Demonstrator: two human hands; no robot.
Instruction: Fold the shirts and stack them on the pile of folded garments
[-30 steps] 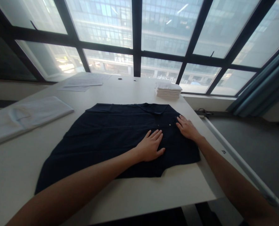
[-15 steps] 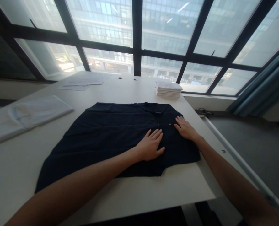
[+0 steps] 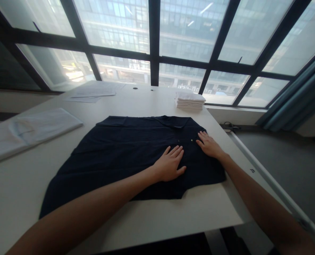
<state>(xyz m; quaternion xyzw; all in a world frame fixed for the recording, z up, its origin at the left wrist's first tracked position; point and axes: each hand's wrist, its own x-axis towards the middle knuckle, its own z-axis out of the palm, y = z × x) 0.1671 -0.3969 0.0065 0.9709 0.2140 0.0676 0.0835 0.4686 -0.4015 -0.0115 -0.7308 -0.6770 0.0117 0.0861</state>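
Observation:
A dark navy shirt (image 3: 114, 148) lies spread out on the white table (image 3: 213, 212), with small buttons showing near its right end. My left hand (image 3: 170, 164) rests flat on the fabric right of the middle, fingers spread. Close to the shirt's right edge, my right hand (image 3: 209, 144) also lies on the cloth with its fingers apart, beside a light button. Neither hand grips the fabric. My left forearm crosses over the shirt's near left part and hides some of it.
A stack of folded white cloths (image 3: 190, 100) stands at the table's far right corner. Sheets of paper (image 3: 90, 92) lie at the back left. At the left is a folded white cloth (image 3: 48, 122). Large windows (image 3: 120, 28) rise behind the table; a blue curtain (image 3: 298, 95) hangs right.

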